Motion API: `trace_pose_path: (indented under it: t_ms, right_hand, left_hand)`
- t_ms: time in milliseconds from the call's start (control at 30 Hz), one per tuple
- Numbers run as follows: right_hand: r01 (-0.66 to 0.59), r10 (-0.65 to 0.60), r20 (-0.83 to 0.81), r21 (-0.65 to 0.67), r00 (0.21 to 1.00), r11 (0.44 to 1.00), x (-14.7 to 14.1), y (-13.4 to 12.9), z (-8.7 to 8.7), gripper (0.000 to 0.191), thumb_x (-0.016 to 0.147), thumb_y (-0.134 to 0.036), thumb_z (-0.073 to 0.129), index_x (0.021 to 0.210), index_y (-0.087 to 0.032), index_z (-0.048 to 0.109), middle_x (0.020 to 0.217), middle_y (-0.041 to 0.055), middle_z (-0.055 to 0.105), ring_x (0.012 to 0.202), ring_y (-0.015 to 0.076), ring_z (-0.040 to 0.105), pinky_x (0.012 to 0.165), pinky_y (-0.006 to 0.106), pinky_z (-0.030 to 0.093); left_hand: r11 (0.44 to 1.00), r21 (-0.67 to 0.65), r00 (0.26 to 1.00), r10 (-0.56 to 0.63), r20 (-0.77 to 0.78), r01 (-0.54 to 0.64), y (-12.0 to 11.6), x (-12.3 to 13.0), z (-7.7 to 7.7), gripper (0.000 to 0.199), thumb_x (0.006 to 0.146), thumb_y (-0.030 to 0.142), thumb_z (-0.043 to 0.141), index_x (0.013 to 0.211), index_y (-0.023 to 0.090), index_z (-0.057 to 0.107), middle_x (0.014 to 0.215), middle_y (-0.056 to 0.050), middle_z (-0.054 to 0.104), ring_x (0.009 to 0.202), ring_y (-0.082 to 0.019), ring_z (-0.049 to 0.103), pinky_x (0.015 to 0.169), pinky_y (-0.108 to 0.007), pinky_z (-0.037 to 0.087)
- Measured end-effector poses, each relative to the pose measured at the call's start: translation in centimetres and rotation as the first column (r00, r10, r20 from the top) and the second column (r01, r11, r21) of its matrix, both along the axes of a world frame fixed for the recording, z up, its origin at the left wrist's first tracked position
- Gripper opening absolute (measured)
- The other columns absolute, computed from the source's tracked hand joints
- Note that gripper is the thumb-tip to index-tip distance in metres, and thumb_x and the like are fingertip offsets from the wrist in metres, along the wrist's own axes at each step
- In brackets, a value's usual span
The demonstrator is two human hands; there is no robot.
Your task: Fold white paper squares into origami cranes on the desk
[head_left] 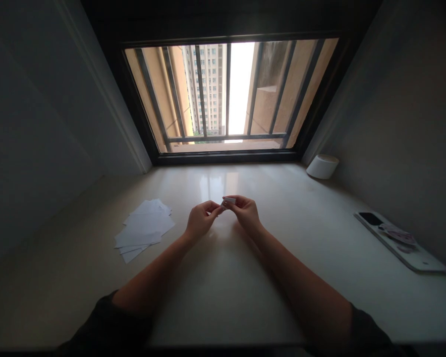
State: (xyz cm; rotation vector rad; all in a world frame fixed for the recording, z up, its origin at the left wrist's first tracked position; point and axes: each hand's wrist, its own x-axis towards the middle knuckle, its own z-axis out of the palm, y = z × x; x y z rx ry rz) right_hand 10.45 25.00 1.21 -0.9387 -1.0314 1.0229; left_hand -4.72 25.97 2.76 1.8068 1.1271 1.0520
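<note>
A small folded piece of white paper is held up between my two hands, above the middle of the pale surface. My left hand pinches its left end between thumb and fingertips. My right hand grips the right part, thumb in front and fingers behind. The fingertips of both hands are almost touching. To the left, a loose, fanned pile of white paper sheets lies flat. The fingers hide part of the small piece.
The pale sill runs up to a dark-framed window with bars. A white round object stands at the back right corner. A white flat board-like item with a dark patch lies by the right wall.
</note>
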Motion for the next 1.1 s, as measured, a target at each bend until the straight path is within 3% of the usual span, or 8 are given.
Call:
trace_pose_path:
  t_ms: [267,500,633,767,833,1000,1100]
  right_hand:
    - [-0.002,0.002,0.007,-0.015,1.000,1.000,0.4,-0.2,0.1,0.027,0.063,-0.036,0.074,0.086,-0.020,0.073,0.073,0.0024,0.072,0.065,0.0179,0.064,0.066,0.033,0.051]
    - [0.081,-0.081,-0.012,0.018,0.997,0.997,-0.3,-0.8,0.5,0.033,0.061,-0.037,0.076,0.090,-0.021,0.070,0.067,0.0017,0.071,0.062,0.0189,0.065,0.064,0.033,0.050]
    - [0.098,-0.108,0.194,0.062,0.975,0.993,0.3,-1.6,1.1,0.031,0.066,-0.038,0.072,0.093,-0.023,0.069,0.069,0.0019,0.071,0.063,0.0196,0.066,0.065,0.033,0.050]
    - [-0.045,-0.017,0.459,0.124,0.888,0.991,1.4,-2.0,1.7,0.027,0.070,-0.033,0.070,0.096,-0.027,0.070,0.069,0.0000,0.071,0.064,0.0186,0.065,0.068,0.033,0.049]
    - [-0.085,0.003,0.504,0.141,0.863,0.986,1.5,-2.0,1.8,0.026,0.072,-0.032,0.068,0.097,-0.028,0.070,0.069,-0.0005,0.070,0.064,0.0178,0.064,0.068,0.033,0.048]
    - [-0.069,0.045,0.286,0.075,0.957,0.995,0.7,-1.3,0.7,0.034,0.070,-0.040,0.069,0.100,-0.023,0.068,0.078,0.0031,0.071,0.073,0.0187,0.065,0.068,0.031,0.050]
    - [-0.103,0.099,0.201,0.008,0.974,0.995,0.0,-1.0,-0.2,0.033,0.065,-0.046,0.071,0.084,-0.019,0.070,0.075,0.0055,0.071,0.068,0.0189,0.065,0.064,0.031,0.050]
  left_hand:
    - [0.999,0.048,0.994,-0.011,-0.105,0.016,-0.1,0.3,-0.3,0.022,0.075,0.041,0.060,0.069,0.020,0.066,0.069,-0.003,0.068,0.064,-0.017,0.059,0.059,-0.026,0.040]
    - [1.000,0.018,0.999,-0.011,-0.050,0.012,-0.6,0.5,-0.5,0.021,0.076,0.039,0.058,0.067,0.020,0.061,0.067,-0.002,0.066,0.062,-0.017,0.060,0.058,-0.027,0.042]
    - [1.000,0.007,0.999,-0.029,-0.022,0.029,-1.3,0.4,-0.1,0.020,0.074,0.040,0.061,0.067,0.022,0.061,0.067,-0.001,0.066,0.065,-0.017,0.061,0.058,-0.026,0.042]
    - [0.996,-0.008,0.992,-0.093,-0.081,0.093,-1.2,-0.1,0.3,0.021,0.068,0.042,0.065,0.062,0.022,0.064,0.063,0.000,0.065,0.062,-0.017,0.058,0.058,-0.025,0.041]
    - [0.994,-0.014,0.989,-0.112,-0.100,0.112,-1.0,-0.3,0.4,0.023,0.069,0.043,0.064,0.061,0.021,0.065,0.058,0.001,0.063,0.060,-0.017,0.057,0.058,-0.026,0.041]
    - [0.999,0.011,0.998,-0.053,0.042,0.053,-0.7,-0.2,0.4,0.027,0.074,0.045,0.061,0.075,0.020,0.070,0.070,-0.002,0.068,0.070,-0.019,0.060,0.060,-0.026,0.042]
    - [1.000,-0.016,0.992,-0.024,0.122,0.026,-0.6,-0.2,0.3,0.029,0.077,0.045,0.057,0.081,0.018,0.069,0.078,-0.004,0.069,0.075,-0.020,0.061,0.063,-0.027,0.044]
